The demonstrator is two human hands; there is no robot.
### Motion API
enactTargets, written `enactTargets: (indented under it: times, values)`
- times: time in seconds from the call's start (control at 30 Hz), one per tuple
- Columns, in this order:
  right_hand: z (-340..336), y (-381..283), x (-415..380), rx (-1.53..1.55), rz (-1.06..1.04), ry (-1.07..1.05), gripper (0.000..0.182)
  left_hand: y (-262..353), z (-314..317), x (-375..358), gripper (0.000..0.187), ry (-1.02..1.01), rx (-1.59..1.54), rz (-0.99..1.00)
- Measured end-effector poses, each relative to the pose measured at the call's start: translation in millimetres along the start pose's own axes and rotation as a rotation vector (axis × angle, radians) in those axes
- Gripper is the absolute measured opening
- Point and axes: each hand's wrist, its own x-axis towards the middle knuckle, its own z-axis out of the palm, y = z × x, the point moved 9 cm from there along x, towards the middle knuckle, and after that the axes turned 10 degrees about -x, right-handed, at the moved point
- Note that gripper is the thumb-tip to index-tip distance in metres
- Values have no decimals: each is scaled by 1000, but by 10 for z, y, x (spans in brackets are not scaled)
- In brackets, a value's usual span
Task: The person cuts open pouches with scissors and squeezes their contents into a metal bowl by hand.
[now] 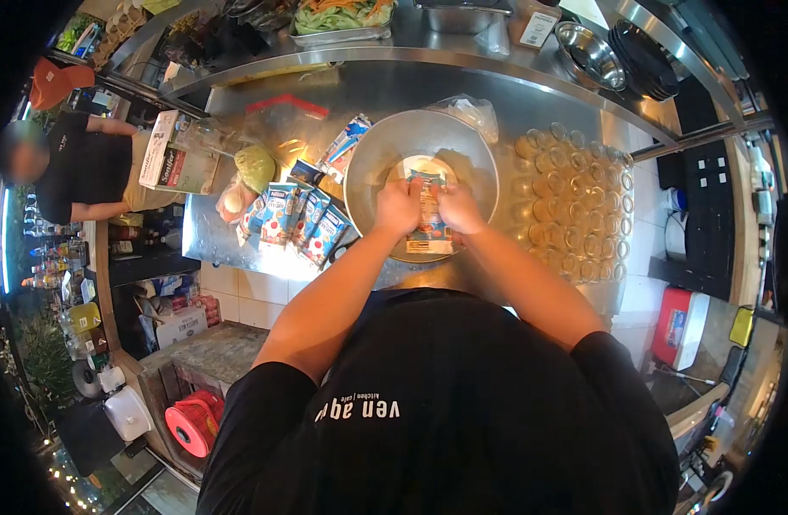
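Observation:
A printed cream carton (pixel 430 216) is gripped between my two hands over a large metal mixing bowl (pixel 365 176). My left hand (pixel 400 207) is closed on the carton's left upper side. On the opposite side, my right hand (pixel 459 207) has its fingers curled around the upper edge. The carton's lower end overlaps the bowl's near rim in this view. Something pale lies at the bottom of the bowl, partly hidden by the hands. Several blue-and-white cream cartons (pixel 301 219) stand in a group left of the bowl.
Rows of glass jars (pixel 574 206) fill the steel table's right side. Clear plastic (pixel 473 116) lies behind the bowl; a green bag (pixel 255 169) sits left. A raised shelf (pixel 445 58) holds a vegetable tray (pixel 342 19) and metal bowls (pixel 589 56). Another person (pixel 89 163) stands far left.

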Motion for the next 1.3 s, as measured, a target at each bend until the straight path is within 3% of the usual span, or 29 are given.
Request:
enactTargets:
  times: [0.13, 0.23, 0.27, 0.33, 0.43, 0.47, 0.53, 0.57, 0.6, 0.63, 0.77, 0.83, 0.87, 0.93, 1.03, 1.13, 1.17, 1.23, 1.27, 1.3]
  values:
    - [47, 250, 264, 46, 36, 106, 29, 154, -38, -68, 46, 29, 17, -41]
    - [-4, 301, 379, -140, -76, 210, 34, 39, 44, -21, 45, -17, 91, -28]
    - [-54, 172, 249, -165, 2, 193, 36, 91, 6, -32, 45, -18, 91, -26]
    - [-132, -118, -1, -191, 83, 177, 39, 100, 25, -110, 42, -144, -164, -214]
    - [-149, -312, -220, -32, 102, 165, 39, -180, 208, -53, 41, -170, -373, -363]
    - [-173, -424, -241, -167, 2, 176, 38, -121, 169, -49, 41, -167, -375, -360]
    - [-162, -494, -295, -305, -97, 188, 37, -127, 124, -164, 43, -132, -528, -598]
    - [-162, -565, -342, -442, -205, 252, 37, -187, 169, -147, 43, -134, -528, -598]
    - [-161, -662, -408, -579, -310, 316, 37, -254, 145, -60, 42, -85, -341, -496]
    - [-172, -658, -417, -578, -309, 318, 37, -294, 121, 26, 41, -34, -155, -391]
    - [-213, -690, -444, -583, -276, 313, 35, -246, 205, 181, 44, -64, -10, -251]
    - [-224, -702, -440, -548, -282, 313, 36, -427, 265, 186, 48, -76, -177, -462]
    - [-219, -725, -439, -535, -301, 307, 37, -441, 275, 227, 48, -75, -177, -459]
    - [-202, -750, -449, -520, -320, 302, 39, -626, 446, 159, 48, -90, -606, -721]
    - [-177, -725, -425, -547, -327, 293, 42, -598, 381, 165, 47, -54, -584, -704]
    - [-208, -597, -340, -396, -174, 210, 44, -1028, 533, 390, 44, 3, -619, -605]
    - [-286, -604, -329, -387, -155, 248, 42, -807, 398, 292, 44, 3, -618, -608]
    - [-425, -440, -155, -310, -152, 304, 42, -3, 256, -113, 45, -250, -1097, -714]
    - [-484, -386, -82, -309, -148, 306, 42, -39, 185, -177, 45, -252, -1094, -717]
    - [-485, -293, -5, -144, -81, 231, 43, -23, 149, -218, 44, -442, -782, -599]
